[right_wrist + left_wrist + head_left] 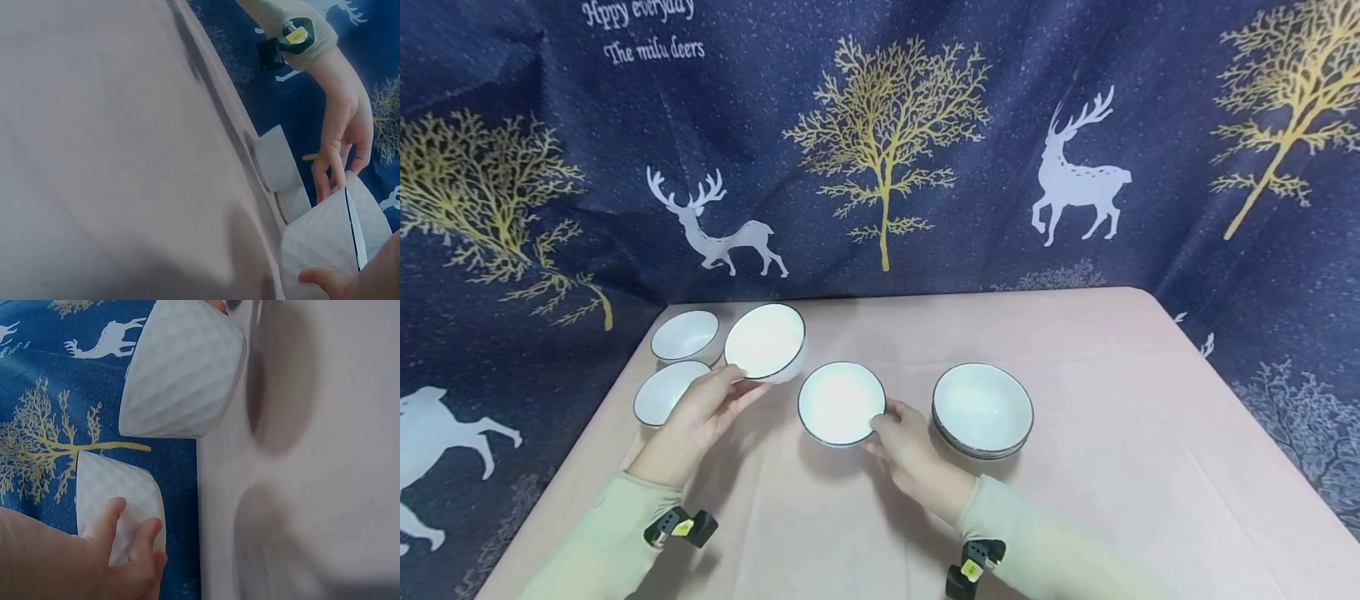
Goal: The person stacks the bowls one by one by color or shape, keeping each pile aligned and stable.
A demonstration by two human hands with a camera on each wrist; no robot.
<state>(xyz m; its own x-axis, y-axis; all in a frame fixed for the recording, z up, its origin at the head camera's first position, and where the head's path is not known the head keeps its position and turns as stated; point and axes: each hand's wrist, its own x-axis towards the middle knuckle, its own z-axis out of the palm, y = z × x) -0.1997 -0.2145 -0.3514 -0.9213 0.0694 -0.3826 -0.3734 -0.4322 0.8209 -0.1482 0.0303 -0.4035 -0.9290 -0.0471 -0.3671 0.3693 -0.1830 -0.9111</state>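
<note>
My left hand (710,410) grips a white bowl (765,342) with a dark rim by its near edge, thumb at the rim. That bowl (112,475) is tilted and raised off the table; its outside shows a diamond-like relief in the left wrist view. My right hand (910,450) pinches a second white bowl (842,403) at its right rim, also lifted and tilted, with a shadow below. The right wrist view has this bowl (315,244) in front, partly covering the one in the left hand (347,125). The two held bowls are apart in the head view.
Two white bowls, one farther back (685,335) and one nearer (670,390), stand at the table's left edge, the nearer partly behind the left hand. Right of the right hand is a stack of bowls (982,408). A pink cloth covers the table (1120,467); a dark blue deer-print curtain (940,242) hangs behind.
</note>
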